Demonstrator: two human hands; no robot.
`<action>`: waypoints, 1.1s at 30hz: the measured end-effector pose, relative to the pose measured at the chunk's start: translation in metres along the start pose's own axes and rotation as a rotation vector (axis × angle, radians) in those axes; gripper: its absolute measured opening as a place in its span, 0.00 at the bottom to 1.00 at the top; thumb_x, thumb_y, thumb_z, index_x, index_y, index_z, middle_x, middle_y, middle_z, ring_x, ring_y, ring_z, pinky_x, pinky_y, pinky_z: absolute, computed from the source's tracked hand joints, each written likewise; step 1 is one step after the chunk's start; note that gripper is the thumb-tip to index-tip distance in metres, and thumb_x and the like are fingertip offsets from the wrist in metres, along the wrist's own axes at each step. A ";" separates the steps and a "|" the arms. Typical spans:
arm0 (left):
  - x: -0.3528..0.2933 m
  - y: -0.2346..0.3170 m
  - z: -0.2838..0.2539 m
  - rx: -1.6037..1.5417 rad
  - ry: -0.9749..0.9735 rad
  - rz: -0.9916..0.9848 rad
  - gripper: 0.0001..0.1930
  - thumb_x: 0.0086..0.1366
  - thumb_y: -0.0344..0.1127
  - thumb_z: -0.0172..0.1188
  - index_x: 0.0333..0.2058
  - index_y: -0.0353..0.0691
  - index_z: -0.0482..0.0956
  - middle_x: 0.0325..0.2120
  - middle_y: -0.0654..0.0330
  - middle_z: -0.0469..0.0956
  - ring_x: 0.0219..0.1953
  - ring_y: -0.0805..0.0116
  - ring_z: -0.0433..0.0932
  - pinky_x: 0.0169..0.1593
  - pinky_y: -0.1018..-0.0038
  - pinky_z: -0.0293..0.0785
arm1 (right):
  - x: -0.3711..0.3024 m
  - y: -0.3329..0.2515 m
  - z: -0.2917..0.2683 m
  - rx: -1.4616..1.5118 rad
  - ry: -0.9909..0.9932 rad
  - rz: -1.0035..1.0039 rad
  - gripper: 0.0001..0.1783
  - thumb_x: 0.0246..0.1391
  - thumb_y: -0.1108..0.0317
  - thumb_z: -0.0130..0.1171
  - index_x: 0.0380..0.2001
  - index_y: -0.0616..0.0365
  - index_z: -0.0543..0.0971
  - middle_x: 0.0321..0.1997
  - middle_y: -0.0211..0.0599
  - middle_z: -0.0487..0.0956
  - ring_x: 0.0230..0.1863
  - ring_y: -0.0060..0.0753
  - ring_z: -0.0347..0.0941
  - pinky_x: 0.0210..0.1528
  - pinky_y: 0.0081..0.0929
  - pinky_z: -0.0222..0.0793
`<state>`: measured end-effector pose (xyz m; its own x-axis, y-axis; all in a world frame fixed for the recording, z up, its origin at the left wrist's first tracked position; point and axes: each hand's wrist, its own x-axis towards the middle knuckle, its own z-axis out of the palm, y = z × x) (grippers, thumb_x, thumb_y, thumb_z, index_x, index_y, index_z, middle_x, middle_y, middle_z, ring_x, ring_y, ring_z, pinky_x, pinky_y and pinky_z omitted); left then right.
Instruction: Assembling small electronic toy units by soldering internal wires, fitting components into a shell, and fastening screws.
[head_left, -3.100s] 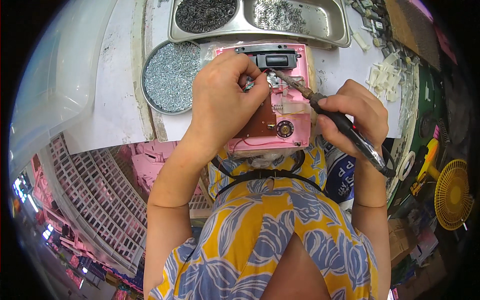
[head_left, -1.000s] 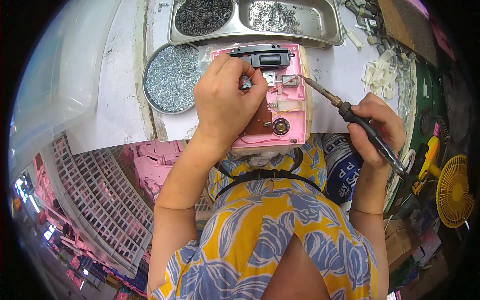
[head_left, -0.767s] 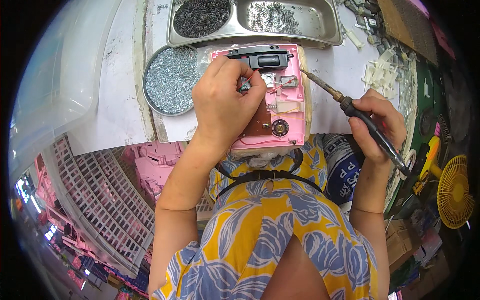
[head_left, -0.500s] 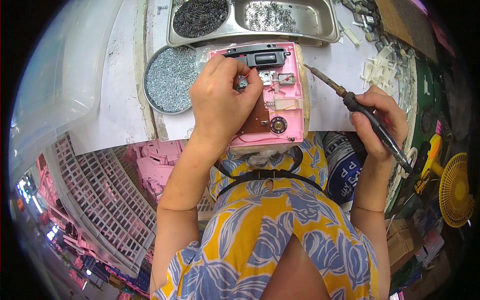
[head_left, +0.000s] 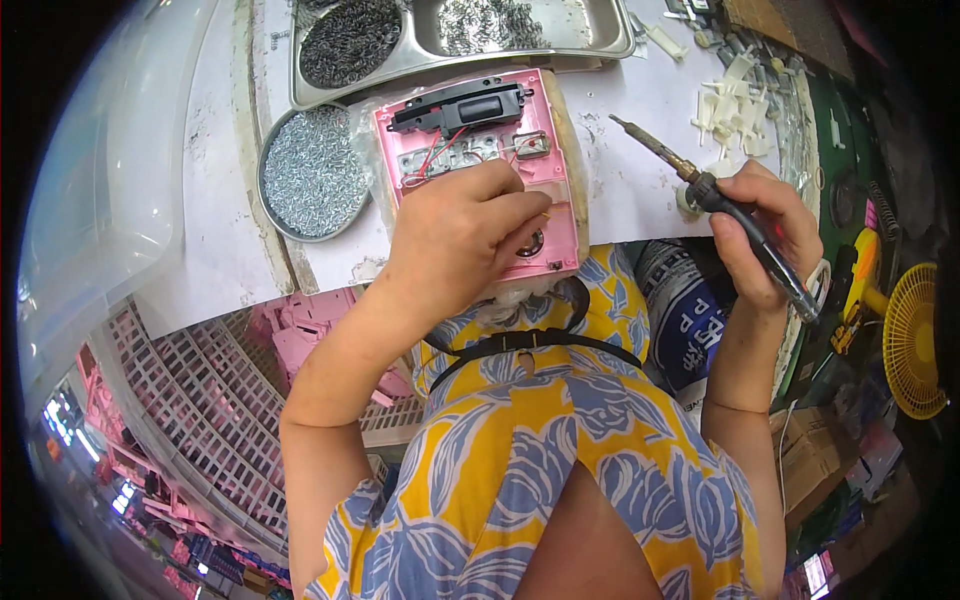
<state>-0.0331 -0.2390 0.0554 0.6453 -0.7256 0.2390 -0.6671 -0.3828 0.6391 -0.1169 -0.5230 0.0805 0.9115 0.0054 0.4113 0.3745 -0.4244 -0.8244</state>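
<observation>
A pink plastic casing (head_left: 566,246) lies in front of me, slightly turned, with parts fitted inside. My left hand (head_left: 455,232) is over its lower half, thumb and fingers pinched together near a yellow wire; what they hold, if anything, is hidden. Above the knuckles, red wires run between a long black plastic part (head_left: 470,108) and a metal plate (head_left: 478,150). A small metal motor (head_left: 531,146) sits at the right. Under my fingers a round dark part (head_left: 532,244) shows partly. My right hand (head_left: 775,235) grips a soldering iron (head_left: 738,212), its tip raised, pointing up-left, apart from the casing.
Left of the casing stands a round dish of small screws (head_left: 314,172). A divided metal tray (head_left: 412,62) with dark and silver springs is behind. White plastic pieces (head_left: 733,112) lie at the right. A yellow fan (head_left: 912,340) and a grey slatted basket (head_left: 215,410) flank me.
My left hand has moved from the red wires down to the casing's lower right, uncovering the metal plate and hiding the brown board. My right hand still holds the soldering iron raised.
</observation>
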 end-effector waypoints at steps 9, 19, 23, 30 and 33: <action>0.002 0.001 -0.004 -0.282 -0.001 -0.146 0.08 0.56 0.24 0.69 0.36 0.35 0.83 0.30 0.59 0.80 0.28 0.70 0.79 0.31 0.76 0.74 | -0.003 -0.001 -0.005 -0.015 0.032 0.018 0.16 0.47 0.77 0.69 0.41 0.68 0.80 0.31 0.41 0.81 0.28 0.26 0.72 0.31 0.20 0.64; -0.004 -0.006 -0.011 -0.257 -0.110 -0.073 0.08 0.59 0.21 0.64 0.38 0.34 0.81 0.34 0.55 0.78 0.33 0.60 0.80 0.36 0.71 0.76 | -0.010 -0.012 0.013 0.142 -0.134 0.045 0.13 0.42 0.73 0.70 0.34 0.64 0.82 0.19 0.31 0.72 0.18 0.23 0.63 0.21 0.24 0.54; -0.001 0.002 -0.013 -0.117 -0.144 -0.064 0.08 0.59 0.22 0.64 0.38 0.36 0.80 0.35 0.55 0.77 0.33 0.54 0.79 0.36 0.68 0.76 | -0.011 -0.017 0.024 0.095 -0.199 0.092 0.11 0.39 0.70 0.69 0.30 0.59 0.83 0.14 0.26 0.66 0.16 0.24 0.61 0.20 0.25 0.53; -0.002 0.006 -0.012 0.011 -0.128 -0.049 0.08 0.58 0.22 0.64 0.37 0.37 0.79 0.34 0.55 0.76 0.33 0.52 0.80 0.35 0.64 0.76 | -0.007 -0.014 0.032 0.060 -0.254 0.081 0.12 0.39 0.70 0.69 0.31 0.59 0.83 0.15 0.29 0.69 0.15 0.25 0.63 0.20 0.25 0.56; -0.001 0.006 -0.013 0.022 -0.149 -0.044 0.08 0.58 0.22 0.64 0.37 0.37 0.79 0.34 0.55 0.77 0.33 0.51 0.80 0.35 0.63 0.76 | -0.004 -0.014 0.032 0.069 -0.278 0.079 0.11 0.39 0.70 0.69 0.31 0.59 0.83 0.16 0.30 0.70 0.15 0.25 0.64 0.20 0.24 0.57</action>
<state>-0.0329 -0.2327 0.0683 0.6128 -0.7840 0.0992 -0.6486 -0.4271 0.6300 -0.1206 -0.4878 0.0782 0.9463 0.2269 0.2303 0.3027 -0.3708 -0.8780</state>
